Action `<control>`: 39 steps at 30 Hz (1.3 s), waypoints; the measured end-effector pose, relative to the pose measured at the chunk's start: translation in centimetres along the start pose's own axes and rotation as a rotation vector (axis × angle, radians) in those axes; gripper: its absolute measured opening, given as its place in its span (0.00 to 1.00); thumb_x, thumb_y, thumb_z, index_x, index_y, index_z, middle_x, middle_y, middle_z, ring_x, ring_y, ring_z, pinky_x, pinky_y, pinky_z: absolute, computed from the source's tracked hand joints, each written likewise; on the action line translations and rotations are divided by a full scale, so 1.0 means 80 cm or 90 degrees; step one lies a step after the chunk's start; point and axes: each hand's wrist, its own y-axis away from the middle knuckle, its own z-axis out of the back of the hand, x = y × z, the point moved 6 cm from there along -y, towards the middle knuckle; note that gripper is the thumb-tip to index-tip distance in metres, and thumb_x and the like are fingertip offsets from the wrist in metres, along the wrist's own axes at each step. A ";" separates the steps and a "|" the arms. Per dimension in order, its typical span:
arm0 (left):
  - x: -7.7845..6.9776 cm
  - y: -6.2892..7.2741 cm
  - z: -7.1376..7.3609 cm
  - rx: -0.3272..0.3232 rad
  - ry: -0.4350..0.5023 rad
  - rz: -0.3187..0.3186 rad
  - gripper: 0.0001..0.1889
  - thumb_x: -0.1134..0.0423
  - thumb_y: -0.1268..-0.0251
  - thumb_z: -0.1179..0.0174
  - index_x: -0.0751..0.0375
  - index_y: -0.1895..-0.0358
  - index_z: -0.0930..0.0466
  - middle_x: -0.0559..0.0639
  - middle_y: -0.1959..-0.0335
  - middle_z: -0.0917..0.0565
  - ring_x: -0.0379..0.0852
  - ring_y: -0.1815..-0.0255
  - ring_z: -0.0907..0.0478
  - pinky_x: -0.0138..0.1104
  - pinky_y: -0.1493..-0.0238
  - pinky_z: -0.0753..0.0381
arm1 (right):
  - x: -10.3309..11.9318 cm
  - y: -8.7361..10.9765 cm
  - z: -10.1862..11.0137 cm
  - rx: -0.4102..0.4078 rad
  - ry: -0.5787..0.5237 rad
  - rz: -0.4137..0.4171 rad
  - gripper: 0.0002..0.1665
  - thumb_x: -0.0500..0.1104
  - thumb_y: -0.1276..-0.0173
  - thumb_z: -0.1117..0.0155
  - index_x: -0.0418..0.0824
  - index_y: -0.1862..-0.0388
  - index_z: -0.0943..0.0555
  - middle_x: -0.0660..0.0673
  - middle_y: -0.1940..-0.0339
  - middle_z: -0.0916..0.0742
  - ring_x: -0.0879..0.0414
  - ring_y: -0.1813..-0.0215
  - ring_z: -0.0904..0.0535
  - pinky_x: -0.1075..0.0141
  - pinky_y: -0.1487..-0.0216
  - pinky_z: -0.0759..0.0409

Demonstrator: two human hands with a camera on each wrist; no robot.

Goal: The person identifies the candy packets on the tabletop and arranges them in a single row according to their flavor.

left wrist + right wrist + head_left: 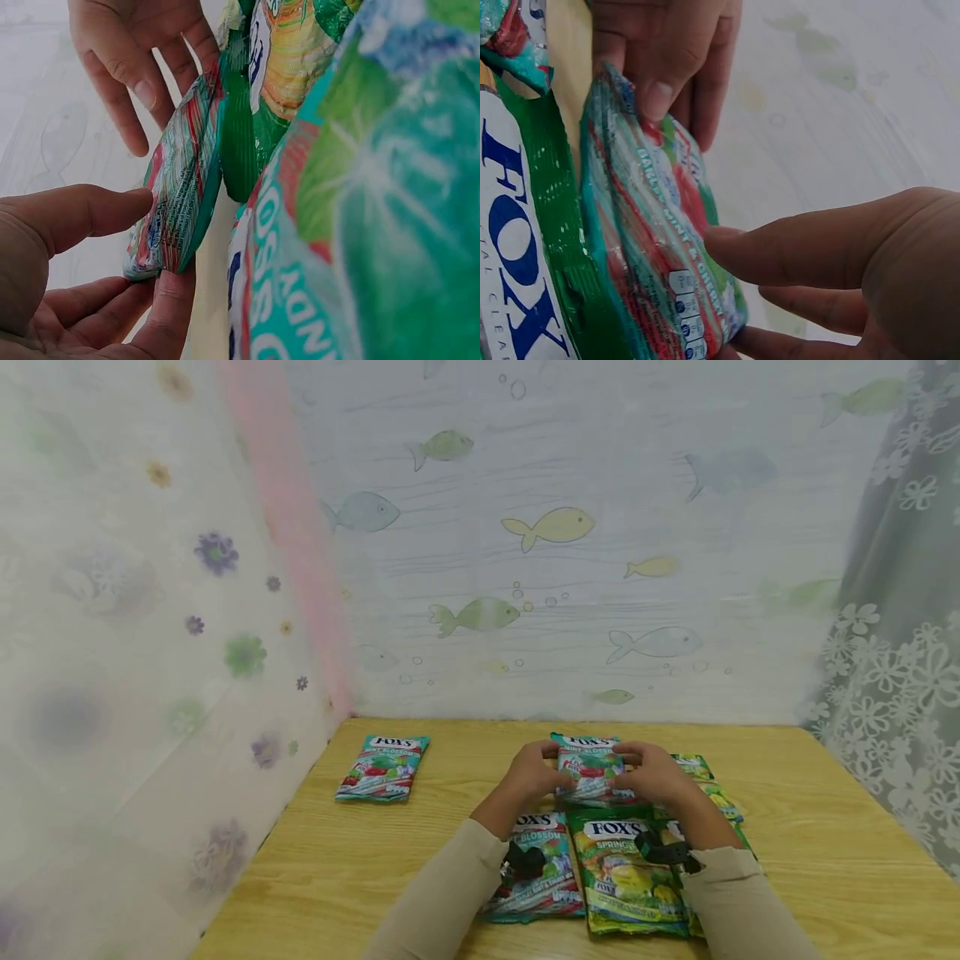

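A turquoise and red Fox's candy bag [590, 768] is between both hands toward the back of the table. My left hand [534, 772] grips its left edge, thumb [112, 214] on the front and fingers underneath. On the opposite edge my right hand [658, 775] holds it, thumb [780, 244] against the printed face and fingers behind. Just in front lie another turquoise candy bag [551, 881], partly covered by the left wrist, and a green and yellow candy bag [626, 885]. The right forearm hides much of a further green bag beside that one.
A turquoise candy bag [382, 768] lies alone at the back left of the wooden table [315, 868]. Small green-yellow bags [693, 766] show behind the right hand. A fish-patterned sheet [480, 560] hangs behind the table, with a flowered sheet [150, 693] at left.
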 end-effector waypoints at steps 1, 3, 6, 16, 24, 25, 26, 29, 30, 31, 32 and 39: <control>-0.001 0.000 0.002 -0.005 -0.005 -0.002 0.40 0.66 0.43 0.22 0.59 0.25 0.29 0.55 0.29 0.23 0.55 0.38 0.20 0.44 0.50 0.13 | 0.001 0.000 -0.001 -0.001 -0.003 0.004 0.41 0.37 0.28 0.32 0.29 0.21 0.37 0.21 0.23 0.34 0.26 0.29 0.29 0.48 0.49 0.15; -0.002 0.001 0.007 -0.012 -0.016 -0.004 0.40 0.66 0.43 0.22 0.58 0.25 0.28 0.55 0.30 0.23 0.57 0.34 0.22 0.44 0.49 0.14 | 0.005 -0.001 -0.003 -0.002 -0.004 0.013 0.41 0.37 0.29 0.32 0.29 0.21 0.36 0.21 0.23 0.34 0.27 0.30 0.28 0.50 0.50 0.14; -0.006 0.000 0.015 -0.021 -0.031 -0.016 0.40 0.66 0.43 0.23 0.58 0.25 0.28 0.54 0.30 0.22 0.59 0.32 0.24 0.44 0.48 0.14 | 0.011 -0.003 -0.002 -0.016 0.002 0.027 0.41 0.35 0.30 0.31 0.30 0.22 0.35 0.22 0.24 0.32 0.27 0.29 0.28 0.49 0.47 0.14; -0.006 0.003 0.037 -0.026 -0.022 -0.026 0.39 0.66 0.43 0.22 0.55 0.26 0.27 0.53 0.29 0.23 0.55 0.37 0.21 0.40 0.54 0.13 | 0.025 -0.008 -0.002 -0.020 0.023 0.056 0.39 0.33 0.31 0.30 0.32 0.23 0.32 0.25 0.24 0.31 0.27 0.28 0.29 0.49 0.45 0.14; -0.004 0.009 0.051 -0.013 -0.040 -0.033 0.39 0.64 0.43 0.22 0.52 0.26 0.26 0.52 0.29 0.22 0.55 0.38 0.20 0.39 0.56 0.14 | 0.032 -0.007 -0.009 -0.023 0.048 0.069 0.40 0.36 0.31 0.28 0.34 0.23 0.32 0.28 0.23 0.29 0.30 0.31 0.24 0.49 0.45 0.13; -0.003 0.009 0.053 -0.011 -0.041 -0.034 0.40 0.64 0.43 0.22 0.51 0.26 0.27 0.52 0.29 0.23 0.54 0.39 0.19 0.39 0.57 0.13 | 0.032 -0.007 -0.010 -0.023 0.047 0.071 0.40 0.37 0.31 0.27 0.35 0.23 0.31 0.28 0.23 0.29 0.31 0.32 0.23 0.50 0.45 0.13; -0.003 0.010 0.055 -0.010 -0.041 -0.035 0.40 0.64 0.43 0.22 0.51 0.25 0.27 0.52 0.28 0.23 0.53 0.39 0.19 0.39 0.57 0.13 | 0.033 -0.007 -0.010 -0.025 0.046 0.073 0.40 0.37 0.31 0.27 0.35 0.23 0.31 0.28 0.23 0.29 0.31 0.32 0.22 0.50 0.45 0.13; -0.002 0.012 0.061 -0.003 -0.038 -0.033 0.41 0.64 0.43 0.23 0.50 0.24 0.28 0.52 0.28 0.23 0.51 0.41 0.18 0.39 0.57 0.13 | 0.036 -0.006 -0.012 -0.029 0.043 0.084 0.41 0.39 0.32 0.26 0.36 0.23 0.31 0.28 0.23 0.28 0.32 0.34 0.20 0.50 0.46 0.13; -0.002 0.012 0.063 0.000 -0.035 -0.034 0.41 0.65 0.43 0.23 0.51 0.24 0.29 0.52 0.27 0.24 0.51 0.42 0.17 0.40 0.56 0.13 | 0.038 -0.005 -0.013 -0.031 0.042 0.088 0.41 0.39 0.32 0.26 0.36 0.23 0.31 0.29 0.23 0.28 0.32 0.34 0.20 0.50 0.47 0.13; -0.001 0.012 0.065 0.002 -0.033 -0.034 0.41 0.65 0.43 0.23 0.51 0.24 0.29 0.52 0.27 0.24 0.50 0.43 0.17 0.40 0.56 0.13 | 0.039 -0.005 -0.013 -0.031 0.039 0.092 0.42 0.39 0.32 0.25 0.36 0.23 0.31 0.29 0.23 0.28 0.33 0.34 0.20 0.50 0.47 0.13; 0.000 0.013 0.066 0.005 -0.031 -0.035 0.41 0.65 0.43 0.23 0.50 0.24 0.29 0.53 0.27 0.24 0.50 0.44 0.16 0.41 0.56 0.13 | 0.040 -0.005 -0.014 -0.031 0.038 0.096 0.42 0.39 0.32 0.25 0.36 0.23 0.32 0.29 0.23 0.28 0.33 0.35 0.19 0.50 0.47 0.13; 0.002 0.017 0.076 0.031 0.002 -0.037 0.41 0.68 0.41 0.25 0.52 0.22 0.31 0.55 0.25 0.27 0.48 0.52 0.13 0.40 0.57 0.11 | 0.044 -0.007 -0.021 -0.029 0.045 0.110 0.42 0.42 0.32 0.25 0.38 0.22 0.32 0.31 0.23 0.28 0.35 0.36 0.18 0.50 0.49 0.12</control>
